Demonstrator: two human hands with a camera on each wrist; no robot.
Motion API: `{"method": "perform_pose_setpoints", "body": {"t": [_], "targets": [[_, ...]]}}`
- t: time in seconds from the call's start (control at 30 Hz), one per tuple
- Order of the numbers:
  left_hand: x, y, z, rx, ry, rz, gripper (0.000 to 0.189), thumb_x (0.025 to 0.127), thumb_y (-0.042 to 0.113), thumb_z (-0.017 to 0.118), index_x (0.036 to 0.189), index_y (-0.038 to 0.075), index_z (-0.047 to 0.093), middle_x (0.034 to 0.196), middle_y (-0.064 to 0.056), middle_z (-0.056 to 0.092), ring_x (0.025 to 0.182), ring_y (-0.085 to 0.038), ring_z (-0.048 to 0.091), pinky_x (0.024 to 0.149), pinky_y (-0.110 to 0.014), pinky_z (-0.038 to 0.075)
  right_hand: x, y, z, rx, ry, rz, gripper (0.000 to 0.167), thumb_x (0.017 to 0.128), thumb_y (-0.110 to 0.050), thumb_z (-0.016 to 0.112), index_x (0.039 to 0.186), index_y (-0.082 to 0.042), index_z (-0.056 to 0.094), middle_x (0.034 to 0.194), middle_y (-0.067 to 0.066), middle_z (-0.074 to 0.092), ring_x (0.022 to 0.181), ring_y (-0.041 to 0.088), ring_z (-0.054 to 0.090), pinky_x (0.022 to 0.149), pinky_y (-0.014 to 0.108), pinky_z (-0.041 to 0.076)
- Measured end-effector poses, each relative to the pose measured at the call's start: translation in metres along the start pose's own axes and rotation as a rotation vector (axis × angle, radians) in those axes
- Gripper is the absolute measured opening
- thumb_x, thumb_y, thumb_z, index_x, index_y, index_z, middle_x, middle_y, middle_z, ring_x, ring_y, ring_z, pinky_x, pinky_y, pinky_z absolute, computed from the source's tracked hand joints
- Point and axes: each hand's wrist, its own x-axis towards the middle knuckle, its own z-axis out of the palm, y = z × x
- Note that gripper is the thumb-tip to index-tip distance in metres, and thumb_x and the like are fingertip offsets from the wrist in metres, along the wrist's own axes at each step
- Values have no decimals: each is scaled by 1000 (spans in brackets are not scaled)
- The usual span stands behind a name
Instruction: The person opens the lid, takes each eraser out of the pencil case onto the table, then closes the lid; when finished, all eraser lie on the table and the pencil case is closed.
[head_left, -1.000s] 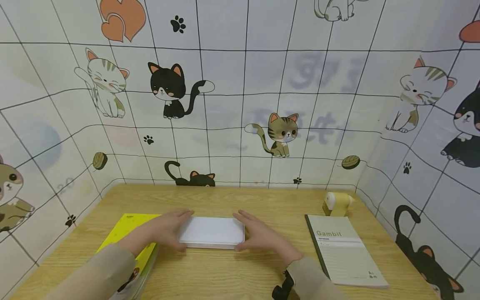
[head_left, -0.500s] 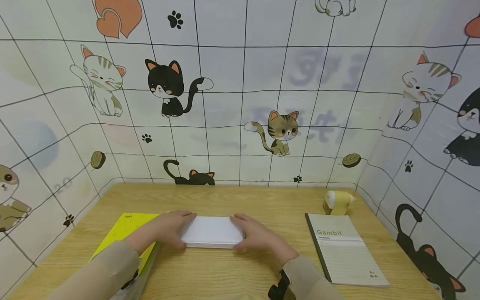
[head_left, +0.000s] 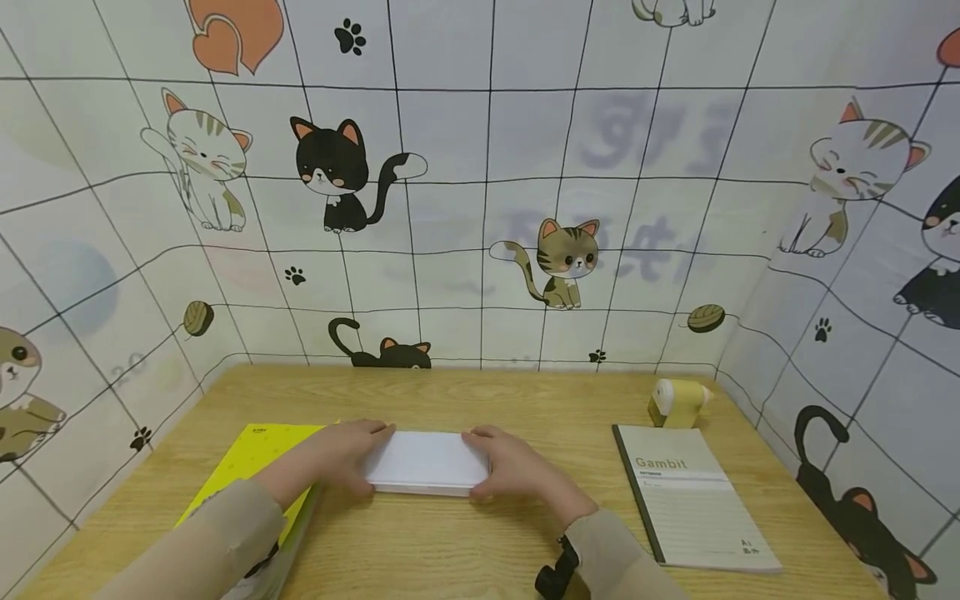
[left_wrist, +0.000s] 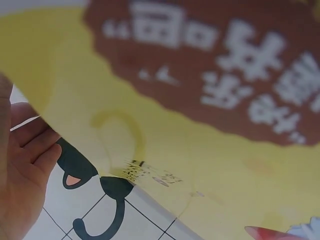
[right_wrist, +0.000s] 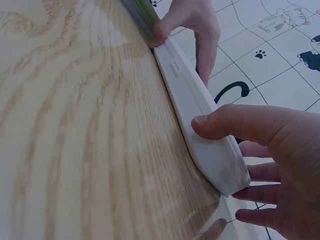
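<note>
A flat white box (head_left: 427,461) lies at the middle of the wooden table, a hand at each short end. My left hand (head_left: 345,458) grips its left end, thumb at the near corner and fingers toward the back. At the opposite end my right hand (head_left: 517,467) holds the box the same way. In the right wrist view the right thumb (right_wrist: 212,127) presses the long side of the box (right_wrist: 192,107), and the left hand (right_wrist: 192,22) pinches the far end. A yellow book cover (left_wrist: 210,170) fills most of the left wrist view, with the left hand (left_wrist: 30,170) beside it.
Under the left forearm lies a yellow book (head_left: 255,458). On the right are a white "Gambit" notebook (head_left: 690,500) and, behind it, a small yellow and white object (head_left: 677,403). A cat-patterned sheet (head_left: 450,208) encloses the table (head_left: 420,550) at back and sides.
Both hands have closed in slightly on the ends of the white box, the right hand shifting a little left. The box stays in nearly the same place.
</note>
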Motion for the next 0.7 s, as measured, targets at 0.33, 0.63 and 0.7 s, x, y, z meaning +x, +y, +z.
{"method": "perform_pose_setpoints", "body": {"t": [0.33,0.63,0.7], "targets": [[0,-2,-6,-44,-9,-1,94,66,31,82,146,1,41,145,-15,45,131,-33,42,106,-46,38,6,4,-8,63,-26,-29,81,75,-32,80,144,-4,46,145,14,45,131,30,43,107,43,37],[-5,-11,-20,-80,12,29,107,65,48,83,152,12,32,150,-14,38,133,-39,39,108,-56,30,9,13,-15,211,-26,-34,68,77,-31,75,137,-5,55,141,13,50,126,28,49,100,41,43],[-8,-15,-28,-161,55,49,107,67,50,83,154,17,29,153,-14,35,136,-40,34,107,-61,27,9,15,-18,248,-28,-17,65,78,-34,74,135,-8,57,137,9,55,117,23,54,94,37,46]]}}
